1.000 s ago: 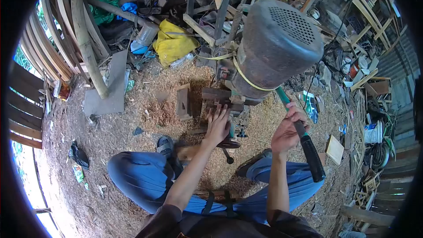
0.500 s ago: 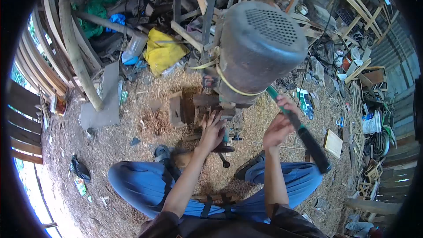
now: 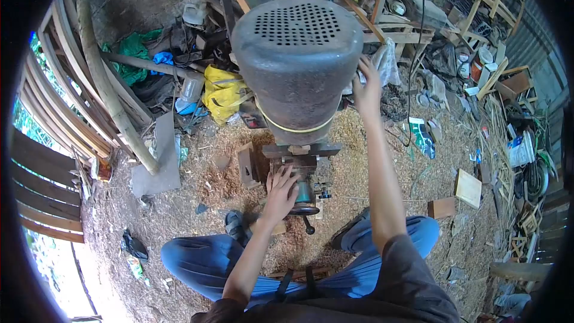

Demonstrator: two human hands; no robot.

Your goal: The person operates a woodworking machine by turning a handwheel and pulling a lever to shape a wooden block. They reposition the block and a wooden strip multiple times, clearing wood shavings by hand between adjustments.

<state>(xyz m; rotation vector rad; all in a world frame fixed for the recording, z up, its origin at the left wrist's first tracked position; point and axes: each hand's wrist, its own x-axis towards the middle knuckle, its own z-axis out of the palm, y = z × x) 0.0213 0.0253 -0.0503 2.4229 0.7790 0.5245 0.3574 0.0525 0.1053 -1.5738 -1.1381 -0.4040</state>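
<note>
In front of me stands an upright machine with a large dark motor housing, its domed top pierced with many holes. A yellow band circles its lower end. My left hand lies on the clamp assembly below the housing, fingers stretched forward, beside a wooden piece. Just below that hand are a handwheel and its crank knob. My right hand reaches up to the right side of the housing, fingers extended along its edge, partly hidden there.
Wood shavings cover the floor. A wooden block lies left of the machine; another block and a pale board lie to the right. A yellow bag, timber and clutter stand behind. A pole leans at left.
My right hand has left the green lever with the black grip and moved up to the housing's side; the lever is out of sight. My view has shifted. The left hand stays on the clamp assembly.
</note>
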